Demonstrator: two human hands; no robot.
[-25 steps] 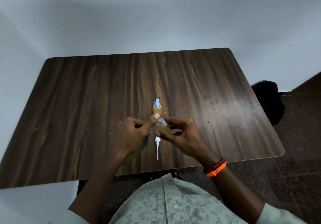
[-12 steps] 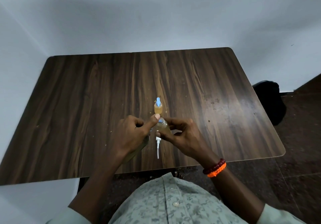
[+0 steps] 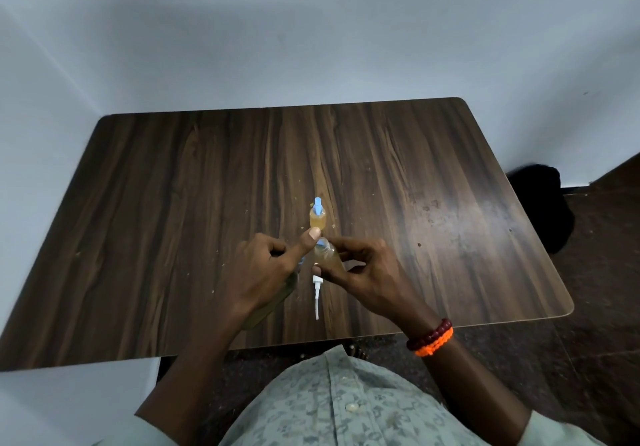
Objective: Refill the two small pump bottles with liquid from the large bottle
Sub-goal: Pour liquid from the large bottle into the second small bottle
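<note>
Gripping the large bottle [image 3: 273,302] with fingers curled round it, the left hand [image 3: 261,272] holds that bottle tilted, its mouth end raised toward the middle of the table [image 3: 173,203] and its base angled back down toward the person; most of the bottle is hidden under the hand, with only the olive-tinted lower body showing below the palm. The left thumb is stretched out, its tip lying just above the open neck of the small open bottle [image 3: 325,255], so close that whether it touches the rim cannot be told. The right hand [image 3: 367,272] pinches this small clear bottle between thumb and curled fingers, holding it tilted with its uncapped mouth toward the large bottle's top; amber liquid shows inside it. Just below the two hands a white pump head [image 3: 316,295] with its dip tube lies flat on the wood, the tube pointing toward the near edge. Beyond the hands, a second small bottle [image 3: 317,217] stands upright on the table, filled with amber liquid and fitted with a blue pump top, just beside the left thumb tip but apart from it. The right wrist carries a dark red and orange bead bracelet [image 3: 431,338], and a patterned pale shirt [image 3: 339,404] fills the bottom of the view
</note>
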